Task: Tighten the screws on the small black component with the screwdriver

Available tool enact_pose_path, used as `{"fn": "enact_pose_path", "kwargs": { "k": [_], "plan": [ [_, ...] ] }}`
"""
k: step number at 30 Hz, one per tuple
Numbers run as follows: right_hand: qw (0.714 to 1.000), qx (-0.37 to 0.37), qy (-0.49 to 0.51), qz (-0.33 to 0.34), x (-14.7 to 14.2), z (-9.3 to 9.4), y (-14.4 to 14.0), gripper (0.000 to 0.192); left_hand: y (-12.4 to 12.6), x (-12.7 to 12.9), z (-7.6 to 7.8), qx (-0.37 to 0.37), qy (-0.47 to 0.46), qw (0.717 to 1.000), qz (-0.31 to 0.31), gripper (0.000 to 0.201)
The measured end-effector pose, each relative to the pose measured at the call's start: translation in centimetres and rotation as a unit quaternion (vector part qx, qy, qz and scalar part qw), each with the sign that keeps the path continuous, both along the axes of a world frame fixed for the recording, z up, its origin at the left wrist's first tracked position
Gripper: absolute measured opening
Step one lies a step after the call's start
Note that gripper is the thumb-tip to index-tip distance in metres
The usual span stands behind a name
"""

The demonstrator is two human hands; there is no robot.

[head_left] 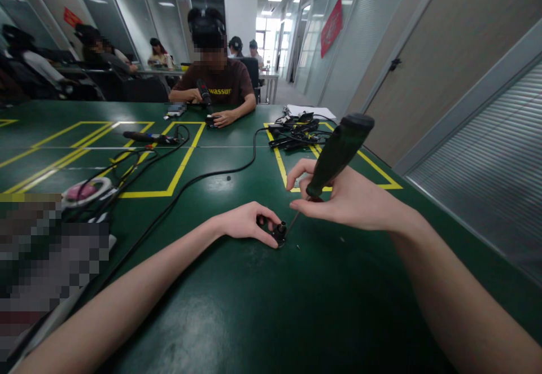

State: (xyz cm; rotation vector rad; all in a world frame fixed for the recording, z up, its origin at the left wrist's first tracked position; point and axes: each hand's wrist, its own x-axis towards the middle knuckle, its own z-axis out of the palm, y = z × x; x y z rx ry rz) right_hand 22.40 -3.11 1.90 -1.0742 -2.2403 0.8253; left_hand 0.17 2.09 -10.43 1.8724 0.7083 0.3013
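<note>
My left hand rests low over the green table, its thumb and fingers pinching a small black part with a short round post on top. In my right hand is a screwdriver with a thick dark handle, tilted so that its thin shaft runs down and left. The tip of the shaft reaches the right side of the black part; whether it sits in a screw is too small to tell. A tiny screw-like piece lies on the table just right of the part.
A black cable crosses the table towards a pile of black cables. Left of it lie another dark-handled tool and a white roll. Across the green table, a co-worker holds a black tool.
</note>
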Motion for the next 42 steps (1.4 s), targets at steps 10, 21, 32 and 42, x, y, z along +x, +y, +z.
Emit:
{"fn": "enact_pose_path", "kwargs": {
  "k": [10, 21, 32, 42],
  "plan": [
    [1.000, -0.024, -0.001, 0.015, -0.15, 0.14, -0.13, 0.022, 0.12, -0.04, -0.44, -0.011, -0.004, 1.000, 0.005, 0.045],
    [0.999, 0.003, -0.023, 0.028, -0.11, -0.34, 0.09, 0.014, 0.10, -0.02, -0.41, -0.014, -0.007, 1.000, 0.003, 0.043],
    [0.999, -0.045, -0.014, 0.020, -0.19, 0.10, -0.26, 0.025, 0.00, -0.02, -0.15, -0.022, -0.009, 1.000, 0.003, 0.045],
    [0.999, -0.018, -0.018, 0.027, -0.34, -0.06, -0.04, 0.018, -0.08, 0.03, -0.10, -0.012, -0.007, 1.000, 0.005, 0.041]
  ]
}}
